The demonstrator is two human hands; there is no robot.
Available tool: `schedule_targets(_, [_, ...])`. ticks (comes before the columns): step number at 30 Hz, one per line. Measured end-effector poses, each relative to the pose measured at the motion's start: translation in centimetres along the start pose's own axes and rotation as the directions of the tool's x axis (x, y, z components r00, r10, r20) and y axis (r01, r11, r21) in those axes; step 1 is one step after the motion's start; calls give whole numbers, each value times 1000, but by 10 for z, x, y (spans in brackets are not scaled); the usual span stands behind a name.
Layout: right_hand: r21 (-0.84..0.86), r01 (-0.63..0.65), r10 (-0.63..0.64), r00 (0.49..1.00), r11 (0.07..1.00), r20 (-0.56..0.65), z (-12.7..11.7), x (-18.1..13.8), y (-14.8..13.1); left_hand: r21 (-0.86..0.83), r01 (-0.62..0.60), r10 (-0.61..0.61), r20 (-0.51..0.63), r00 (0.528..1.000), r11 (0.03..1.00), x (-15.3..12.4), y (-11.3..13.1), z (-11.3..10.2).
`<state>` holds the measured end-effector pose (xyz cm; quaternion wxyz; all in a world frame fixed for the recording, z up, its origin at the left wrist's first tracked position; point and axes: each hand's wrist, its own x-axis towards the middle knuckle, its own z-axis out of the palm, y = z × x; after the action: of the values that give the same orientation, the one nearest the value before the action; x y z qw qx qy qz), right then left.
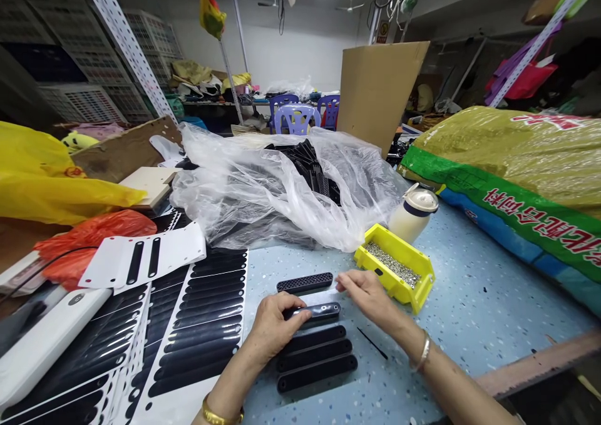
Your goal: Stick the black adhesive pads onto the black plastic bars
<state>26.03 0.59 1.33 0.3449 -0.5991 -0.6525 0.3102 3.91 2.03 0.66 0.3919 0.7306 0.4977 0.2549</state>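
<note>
My left hand (277, 325) has its thumb and fingers closed on the left end of a glossy black bar (323, 311) with a hole at its tip. Just beyond it lies a black bar with a lattice-patterned face (305, 282). My right hand (364, 290) hovers by that bar's right end, fingertips pinched together; whatever sits between them is too small to make out. Nearer to me, several matte black bars (317, 372) lie side by side. A yellow bin (425, 287) behind my right hand holds many small metal pieces (392, 263).
Sheets of black strips (201, 325) cover the table's left side. Clear plastic (263, 193) wraps a heap of black parts (310, 165) at the back. A cream flask (413, 215) stands behind the bin, and a large sack (511, 162) lies right. A thin black stick (372, 342) rests on the blue table.
</note>
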Motion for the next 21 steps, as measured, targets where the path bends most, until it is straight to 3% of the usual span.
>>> schedule_targets(3, [46, -103, 100, 992, 994, 72, -13, -7, 10, 40, 0, 1, -13, 1000, 999, 0, 2, 0])
schedule_targets(8, [230, -315, 258, 934, 921, 247, 6, -14, 19, 110, -36, 33, 31, 999, 993, 1, 2, 3])
schedule_targets(11, [237, -292, 224, 935, 927, 275, 16, -12, 16, 106, -58, 53, 51, 997, 993, 2, -2, 4])
schedule_targets(15, [166, -200, 170, 969, 966, 178, 20, -7, 11, 76, -69, 66, 43, 997, 995, 3, -5, 5])
schedule_targets(21, [167, -213, 188, 970, 963, 154, 17, -6, 9, 58, -54, 53, 26, 998, 997, 2, 0, 4])
